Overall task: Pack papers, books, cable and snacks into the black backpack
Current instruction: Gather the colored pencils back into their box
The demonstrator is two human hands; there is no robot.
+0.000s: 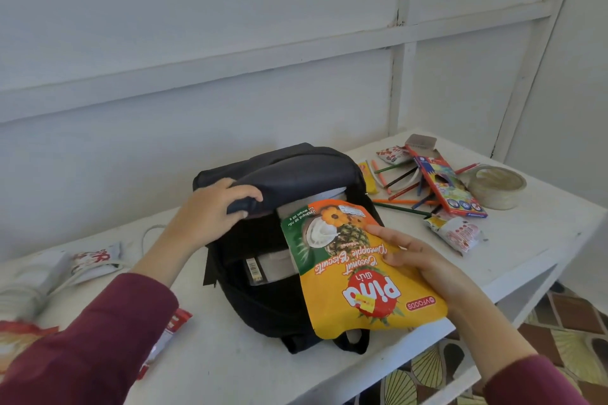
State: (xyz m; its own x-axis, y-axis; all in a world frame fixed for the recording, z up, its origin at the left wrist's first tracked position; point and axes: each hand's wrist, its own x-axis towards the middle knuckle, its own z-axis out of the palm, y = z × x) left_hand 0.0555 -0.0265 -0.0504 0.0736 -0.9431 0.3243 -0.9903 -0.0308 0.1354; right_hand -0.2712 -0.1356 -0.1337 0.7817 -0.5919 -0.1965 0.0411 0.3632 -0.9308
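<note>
The black backpack (pixel 263 299) lies on the white table (pixel 250 368) with its main compartment open. My left hand (pixel 214 210) grips the upper flap and holds it lifted. My right hand (pixel 414 256) holds a yellow and green biscuit packet (pixel 348 276) over the opening, its far end above the compartment. Inside the bag I see pale papers or books (pixel 276 265) and a barcode label. A white cable (pixel 82 276) lies at the left beside a small snack packet (pixel 95 260). Another red and white snack packet (pixel 167 335) lies by my left sleeve.
At the back right lie loose coloured pencils (pixel 404 187), a pencil box (pixel 444 184), a tape roll (pixel 496 186) and two small snack packets (pixel 457 233). The table's right edge drops to a patterned floor (pixel 566 332). A white wall stands close behind the bag.
</note>
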